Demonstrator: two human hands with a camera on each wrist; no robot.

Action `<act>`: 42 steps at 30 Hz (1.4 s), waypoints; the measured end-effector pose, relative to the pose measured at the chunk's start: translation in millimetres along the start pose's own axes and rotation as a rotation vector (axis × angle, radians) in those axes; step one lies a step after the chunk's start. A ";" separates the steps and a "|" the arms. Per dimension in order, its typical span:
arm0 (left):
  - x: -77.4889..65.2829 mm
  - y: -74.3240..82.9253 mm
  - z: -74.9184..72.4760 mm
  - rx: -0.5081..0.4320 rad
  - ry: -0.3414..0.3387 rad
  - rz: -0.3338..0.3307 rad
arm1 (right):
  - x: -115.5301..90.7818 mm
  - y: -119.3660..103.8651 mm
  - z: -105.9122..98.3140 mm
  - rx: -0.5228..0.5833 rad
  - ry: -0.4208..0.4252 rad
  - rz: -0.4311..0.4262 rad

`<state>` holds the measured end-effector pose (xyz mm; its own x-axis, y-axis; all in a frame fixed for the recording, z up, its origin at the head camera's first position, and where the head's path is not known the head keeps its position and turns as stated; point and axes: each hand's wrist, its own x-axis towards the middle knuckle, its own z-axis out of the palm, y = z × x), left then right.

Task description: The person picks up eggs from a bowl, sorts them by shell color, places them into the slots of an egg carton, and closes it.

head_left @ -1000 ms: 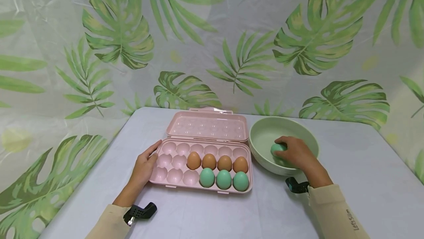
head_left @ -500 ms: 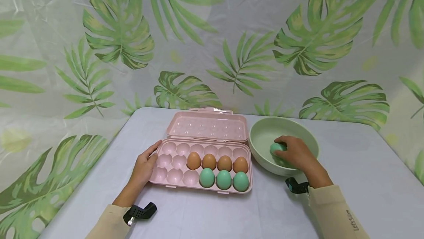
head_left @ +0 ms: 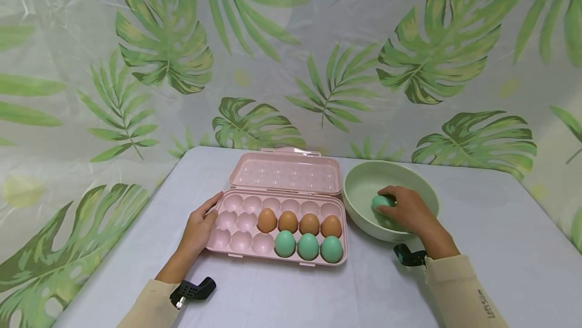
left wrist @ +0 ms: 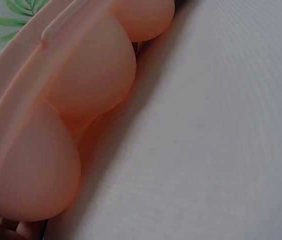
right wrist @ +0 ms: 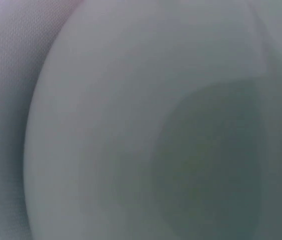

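Observation:
A pink egg box [head_left: 268, 195] lies with its lid folded back. Brown eggs [head_left: 288, 222] stand in part of its middle row, and green eggs [head_left: 308, 246] in part of the front row. At the box's left end, my left hand [head_left: 198, 227] grips the edge, thumb on the rim; the left wrist view shows fingers [left wrist: 3, 229] beside the rounded cups [left wrist: 93, 65] from below. Inside a pale green bowl [head_left: 364, 217], my right hand [head_left: 406, 210] pinches a green egg [head_left: 379, 202] between thumb and fingers. The hand covers part of the bowl's inside.
The white-covered table [head_left: 482, 227] extends to the right of the bowl and in front of the box. The open lid [head_left: 286, 172] lies behind the cups, close to the bowl's left rim. A leaf-patterned sheet [head_left: 336, 40] hangs behind the table.

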<state>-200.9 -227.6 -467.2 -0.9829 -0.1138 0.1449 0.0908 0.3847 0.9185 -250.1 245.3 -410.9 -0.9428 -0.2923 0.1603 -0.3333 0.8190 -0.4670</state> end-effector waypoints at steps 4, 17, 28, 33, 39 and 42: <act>-0.2 0.9 0.0 0.006 0.006 -0.002 | -0.1 -0.2 -0.6 0.000 0.017 -0.015; -1.0 2.3 0.1 0.002 0.006 -0.006 | 1.3 -0.6 -2.3 0.008 0.071 -0.057; -1.0 2.1 0.1 -0.004 0.003 -0.005 | 1.4 -3.9 -3.9 0.035 0.139 -0.110; -1.0 1.9 0.2 -0.004 -0.001 -0.010 | 1.0 -10.4 -5.7 0.030 0.187 -0.157; -2.2 3.8 0.3 0.003 -0.005 -0.028 | 0.9 -16.6 -4.3 0.041 0.227 -0.192; -2.3 4.6 0.2 0.007 -0.008 -0.034 | 1.6 -18.7 -2.9 0.049 0.240 -0.201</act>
<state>-198.3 -225.4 -463.4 -0.9867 -0.1192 0.1103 0.0562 0.3870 0.9204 -245.5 230.9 -399.3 -0.8342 -0.3161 0.4519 -0.5180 0.7304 -0.4452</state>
